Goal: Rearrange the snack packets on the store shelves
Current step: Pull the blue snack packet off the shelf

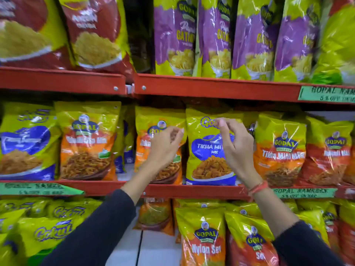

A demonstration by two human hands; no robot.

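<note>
Both hands hover open at the middle shelf, neither grip holding a packet.

The right hand (235, 144), fingers loosely curled, covers the top of the glossy yellow-and-blue plastic Tikha Mitha Mix packet (208, 150); whether it touches is unclear. Left of that packet, the left hand (166, 144) spreads before a yellow-and-orange plastic snack packet (153, 129). Both packets stand upright on the red metal shelf (192, 191). A careless pull on the slippery film could topple the neighbouring packets forward.
</note>
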